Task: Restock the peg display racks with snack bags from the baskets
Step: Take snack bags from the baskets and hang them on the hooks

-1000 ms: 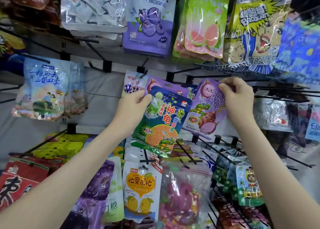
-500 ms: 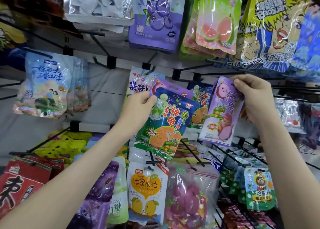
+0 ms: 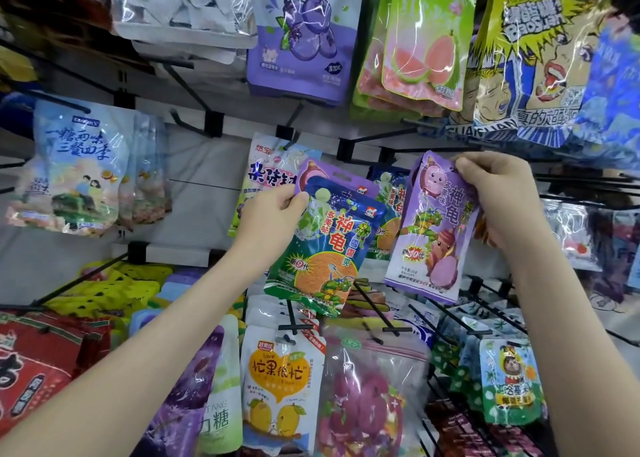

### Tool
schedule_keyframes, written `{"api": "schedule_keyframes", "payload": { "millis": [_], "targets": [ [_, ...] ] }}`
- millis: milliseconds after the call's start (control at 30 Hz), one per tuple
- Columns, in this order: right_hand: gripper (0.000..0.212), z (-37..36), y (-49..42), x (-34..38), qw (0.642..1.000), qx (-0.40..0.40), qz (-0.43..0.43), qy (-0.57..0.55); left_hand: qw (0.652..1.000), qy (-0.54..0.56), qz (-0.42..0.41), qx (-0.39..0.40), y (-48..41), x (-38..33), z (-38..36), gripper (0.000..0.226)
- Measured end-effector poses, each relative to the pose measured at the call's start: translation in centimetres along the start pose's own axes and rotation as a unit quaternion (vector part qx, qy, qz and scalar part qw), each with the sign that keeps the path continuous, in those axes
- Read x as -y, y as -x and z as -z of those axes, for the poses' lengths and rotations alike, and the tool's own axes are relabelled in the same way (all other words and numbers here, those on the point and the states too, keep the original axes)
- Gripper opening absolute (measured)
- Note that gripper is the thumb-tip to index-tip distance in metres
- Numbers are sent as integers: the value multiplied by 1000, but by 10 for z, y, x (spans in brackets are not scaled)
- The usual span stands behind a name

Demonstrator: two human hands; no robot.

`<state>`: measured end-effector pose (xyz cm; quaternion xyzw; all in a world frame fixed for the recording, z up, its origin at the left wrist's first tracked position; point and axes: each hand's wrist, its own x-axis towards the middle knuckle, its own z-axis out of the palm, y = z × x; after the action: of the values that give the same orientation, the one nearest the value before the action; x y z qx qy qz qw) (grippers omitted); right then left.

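My left grip (image 3: 273, 221) is nearest me. It is closed on the upper left corner of a blue-and-green turtle bag (image 3: 325, 259), thumb on the front, with a second purple bag (image 3: 332, 176) stacked behind it in the same hold. Both are spare stock, waiting.

Further out and to the right, my right grip (image 3: 502, 197) pinches the top edge of the purple turtle bag (image 3: 429, 242), thumb and fingers pressed together on its upper right corner. The bag hangs below and to the left of that pinch. Its long axis is nearly upright, with the bottom tipped a little left. I cannot see its hang hole.

Beyond it, blue turtle bags (image 3: 389, 193) already hang just behind and left of the purple one, under a black peg bracket (image 3: 385, 152). Bare black pegs (image 3: 588, 183) run off to the right at about the height of my right knuckles.

I judge the next move belongs to the right grip, since it alone holds the bag by its top. The top edge must face a peg tip squarely, so I would level the bag first. I cannot tell which peg it belongs on.
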<state>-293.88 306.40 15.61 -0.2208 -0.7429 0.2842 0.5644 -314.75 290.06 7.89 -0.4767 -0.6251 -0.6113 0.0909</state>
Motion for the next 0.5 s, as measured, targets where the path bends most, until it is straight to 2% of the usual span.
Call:
{"api": "schedule_keyframes", "payload": {
  "millis": [133,267,500],
  "targets": [
    [21,-12,-12,-16,1000,10,6,23,1000,-12,-14,-2,0,1,2,41],
    [19,-32,-25,-34,1000,-24,2,-9,1000,-22,-11,-5,3,5,4,47],
    [30,-65,-49,-51,996,-54,-70,-34,1000,-11,6,-11,9,5,11,46]
  ]
}}
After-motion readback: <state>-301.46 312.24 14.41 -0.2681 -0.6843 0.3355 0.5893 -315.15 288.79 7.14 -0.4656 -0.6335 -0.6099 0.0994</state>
